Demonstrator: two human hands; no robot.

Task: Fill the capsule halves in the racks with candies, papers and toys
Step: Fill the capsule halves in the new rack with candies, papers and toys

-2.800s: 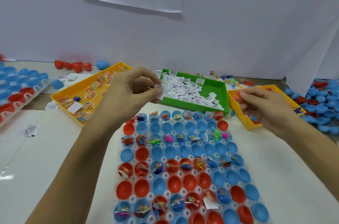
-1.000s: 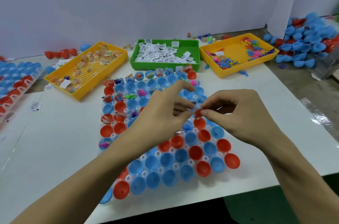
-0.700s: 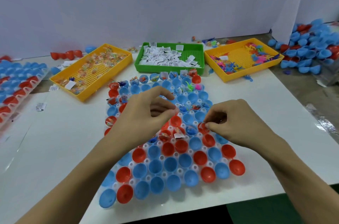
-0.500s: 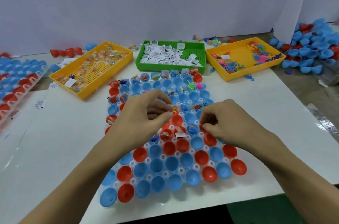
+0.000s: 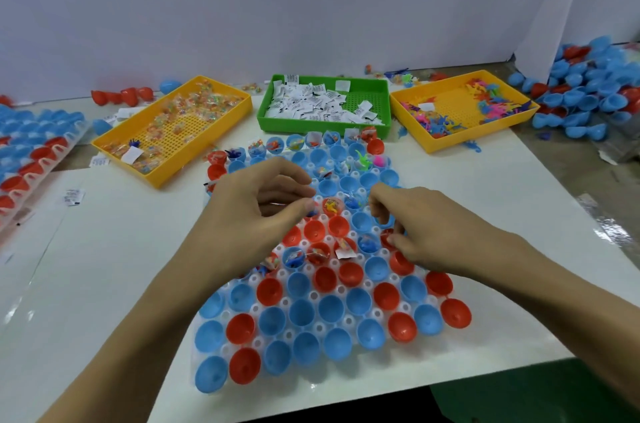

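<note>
Head view. Left hand (image 5: 254, 214) hovers over the middle of the rack (image 5: 322, 270), fingers curled, thumb and forefinger closed toward each other at a red capsule half (image 5: 333, 207) that holds a small toy; whether anything is pinched between them cannot be told. Right hand (image 5: 426, 232) is low over the rack's right side, fingers curled downward with the tips at the capsule halves there; what it holds, if anything, is hidden.

The rack lies on a white tabletop (image 5: 485, 201), filled with red and blue halves. Far rows and the middle carry candies, papers and toys; the nearest rows show bare cups.

Behind the rack stand three trays side by side: a yellow tray of wrapped candies (image 5: 173, 128) at left, a green tray of folded papers (image 5: 325, 102) in the centre, a yellow tray of small toys (image 5: 464, 107) at right. The papers bear print too small to read.

A second rack (image 5: 31, 159) lies at the far left edge. Loose capsule halves (image 5: 588, 93) are heaped at far right, beyond the table's edge. Bare tabletop flanks the rack on both sides; its near edge runs just below the last row
</note>
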